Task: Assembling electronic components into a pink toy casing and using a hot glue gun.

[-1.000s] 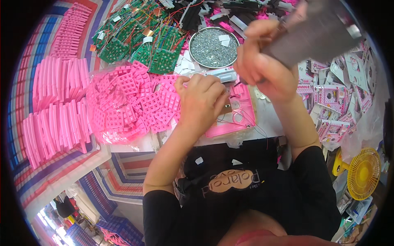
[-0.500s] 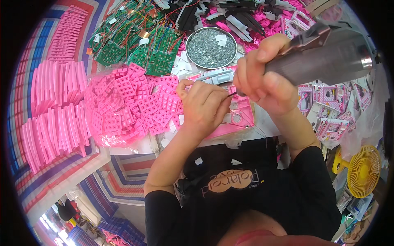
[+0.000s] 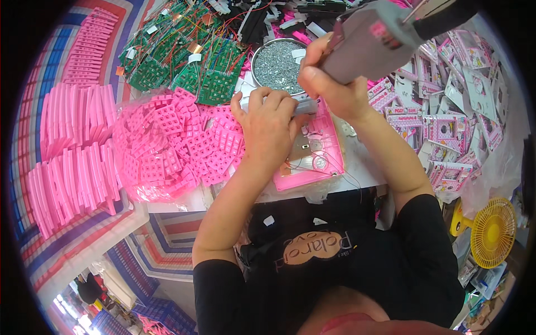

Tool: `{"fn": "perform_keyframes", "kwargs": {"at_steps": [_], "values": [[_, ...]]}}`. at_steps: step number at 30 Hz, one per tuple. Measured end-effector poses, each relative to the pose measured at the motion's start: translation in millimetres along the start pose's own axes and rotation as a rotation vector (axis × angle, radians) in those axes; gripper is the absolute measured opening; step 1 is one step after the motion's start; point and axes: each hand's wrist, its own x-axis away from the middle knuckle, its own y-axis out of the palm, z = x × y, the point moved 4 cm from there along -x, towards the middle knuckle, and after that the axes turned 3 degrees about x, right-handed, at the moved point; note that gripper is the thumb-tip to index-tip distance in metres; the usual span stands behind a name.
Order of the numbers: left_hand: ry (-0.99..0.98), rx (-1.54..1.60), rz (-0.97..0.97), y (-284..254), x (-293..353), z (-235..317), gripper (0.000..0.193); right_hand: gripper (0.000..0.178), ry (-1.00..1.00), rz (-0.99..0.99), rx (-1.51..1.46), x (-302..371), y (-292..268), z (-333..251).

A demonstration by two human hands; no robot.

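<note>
– Swung the grey power screwdriver [image 3: 368,42] inward with the right hand [image 3: 338,92] since half a second ago, tipping its back end farther forward. Shifted the left hand [image 3: 267,125] only slightly, forward as well.

– Gripping what, on the right?

– Holding the power screwdriver, with fingers wrapped round the lower part of its body. Cannot see the tip past that same hand, so cannot tell about any contact.

– And on the left?

– Resting palm down, fingers bent over the end of a grey plastic piece [image 3: 306,106] and the far left part of the pink case [image 3: 301,178]. Cannot tell whether pinching anything underneath.

– Lying where, exactly, with that case?

– Under and just right of the left fingers, nearer the body than the right hand. Showing a brown board [image 3: 298,149] inside, beside the left fingertips, and trailing thin wires [image 3: 352,177] past the near right corner.

– See anything else round about?

– Just ahead of the left hand, partly covered by the right fingers: a round dish [image 3: 253,70] of small metal parts. Forward and left of the left hand, green circuit boards [image 3: 218,72]. Close on its left, pink button pads [image 3: 215,142], partly bagged; farther left, stacked pink strips [image 3: 72,176]. Right of the right hand, printed panels [image 3: 446,131]; well behind it, a yellow fan [image 3: 492,233].
</note>
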Motion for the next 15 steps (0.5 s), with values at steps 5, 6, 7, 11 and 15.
{"fn": "perform_keyframes", "kwargs": {"at_steps": [5,6,7,11,15], "values": [[0.037,0.029,0.005,-1,-2,0,0.029,0.013,0.015,-0.014,0.062,2,2,0],[0.052,0.045,0.006,-1,-3,0,0.029,0.013,0.021,-0.004,0.051,3,1,1],[0.060,0.072,-0.011,1,-5,0,0.029,0.014,0.023,0.010,0.050,2,-2,0],[0.090,0.199,-0.167,3,-14,-9,0.034,0.016,0.236,-0.210,-0.040,-13,-3,4],[0.229,0.220,-0.150,-22,-20,5,0.037,0.031,0.101,-0.245,-0.020,-48,-35,-12]]}}
